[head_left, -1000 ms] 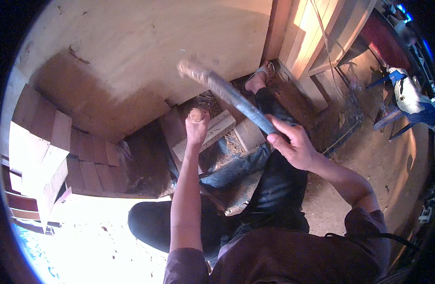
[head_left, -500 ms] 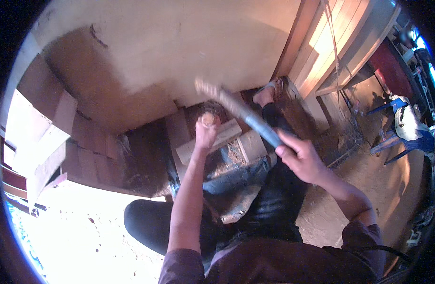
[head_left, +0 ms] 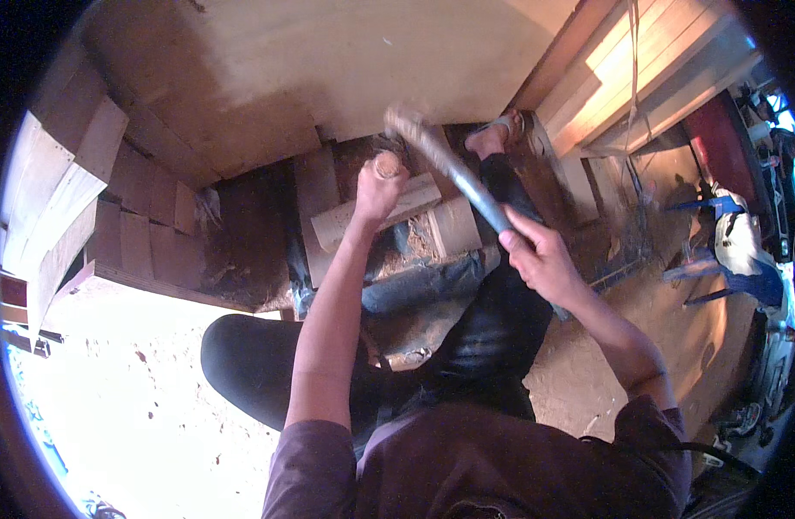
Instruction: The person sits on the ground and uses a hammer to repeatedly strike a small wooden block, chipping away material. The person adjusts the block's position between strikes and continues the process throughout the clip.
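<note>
My left hand (head_left: 379,192) is closed around an upright wooden handle (head_left: 386,165), whose round, pale top faces up; whatever lies below the fist is hidden. In my right hand (head_left: 540,264) is a long stick-like tool (head_left: 462,182) with a blue grip. Its grey-brown far end is smeared by motion and tilts up and left, beyond the left fist, so its exact kind cannot be made out. Under the left hand lies a wooden block (head_left: 376,214). Beside it sits a second, paler block (head_left: 456,228), with wood shavings (head_left: 421,238) between and around them.
Stacked boards (head_left: 142,238) line the left side. A large plain panel (head_left: 328,65) stands ahead. My bare foot (head_left: 494,137) rests near its base, by wooden planks (head_left: 609,73) on the right. A blue chair (head_left: 734,251) with a pale cloth stands farther right.
The view has shifted slightly. My left hand still grips the handle, and the right hand still holds the blue-gripped tool aloft, its far end now a little nearer the left fist.
</note>
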A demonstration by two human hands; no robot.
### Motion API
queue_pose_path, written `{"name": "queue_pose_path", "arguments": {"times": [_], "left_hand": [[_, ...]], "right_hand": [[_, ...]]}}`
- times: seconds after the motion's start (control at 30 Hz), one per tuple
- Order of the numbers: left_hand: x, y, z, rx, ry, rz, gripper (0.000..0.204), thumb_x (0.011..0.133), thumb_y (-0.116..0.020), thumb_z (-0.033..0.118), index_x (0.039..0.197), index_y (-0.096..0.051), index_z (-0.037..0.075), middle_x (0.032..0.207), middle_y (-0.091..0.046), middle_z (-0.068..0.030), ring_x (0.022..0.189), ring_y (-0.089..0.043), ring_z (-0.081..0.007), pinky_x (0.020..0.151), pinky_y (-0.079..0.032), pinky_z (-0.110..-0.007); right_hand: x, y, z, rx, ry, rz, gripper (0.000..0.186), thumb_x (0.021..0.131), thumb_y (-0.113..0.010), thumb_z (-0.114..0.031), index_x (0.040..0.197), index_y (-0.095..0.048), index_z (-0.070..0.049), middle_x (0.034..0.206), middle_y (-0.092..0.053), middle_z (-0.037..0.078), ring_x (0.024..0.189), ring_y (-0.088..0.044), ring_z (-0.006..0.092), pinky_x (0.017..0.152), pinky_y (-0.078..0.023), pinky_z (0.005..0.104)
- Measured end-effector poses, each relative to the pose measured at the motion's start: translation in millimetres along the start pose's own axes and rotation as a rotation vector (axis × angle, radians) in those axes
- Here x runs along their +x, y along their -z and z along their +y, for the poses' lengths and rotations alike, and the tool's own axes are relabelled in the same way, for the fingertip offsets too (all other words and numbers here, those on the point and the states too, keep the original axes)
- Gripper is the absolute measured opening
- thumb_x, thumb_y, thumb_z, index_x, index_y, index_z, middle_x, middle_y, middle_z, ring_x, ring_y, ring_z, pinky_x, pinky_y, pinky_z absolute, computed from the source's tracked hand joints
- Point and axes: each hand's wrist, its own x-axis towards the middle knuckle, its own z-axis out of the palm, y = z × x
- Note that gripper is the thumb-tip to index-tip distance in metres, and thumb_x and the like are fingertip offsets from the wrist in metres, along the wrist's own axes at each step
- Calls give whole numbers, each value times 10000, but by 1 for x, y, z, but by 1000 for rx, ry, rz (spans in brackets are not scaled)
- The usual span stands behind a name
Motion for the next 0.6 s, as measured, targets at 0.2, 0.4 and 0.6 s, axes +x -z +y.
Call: {"name": "queue_pose_path", "arguments": {"times": [0.2,0.4,0.6], "left_hand": [[-2,2,-1,-153,169,-88,167,908,-747,175,850,-672,38,766,-688,-36,722,-626,-132,686,-526,-337],[-1,-1,-2,-107,121,-52,118,912,-697,131,875,-681,20,740,-686,-62,674,-643,-147,629,-530,-352],[-11,-34,-23,-6,-1,63,175,876,-742,161,892,-689,-5,855,-710,-218,799,-715,-347,752,-560,-438]], "right_hand": [[-32,28,-48,348,264,59,580,1090,-602,-300,1612,-424,-119,709,-473,-74,534,-374,-3,458,-312,188],[-4,-15,8,-131,393,155,513,1071,-623,-291,1455,-559,42,1298,-695,279,1159,-723,316,958,-550,413],[-4,-7,17,-16,343,51,530,1089,-617,-257,1555,-497,-37,787,-532,-34,649,-481,41,578,-431,233]]}}
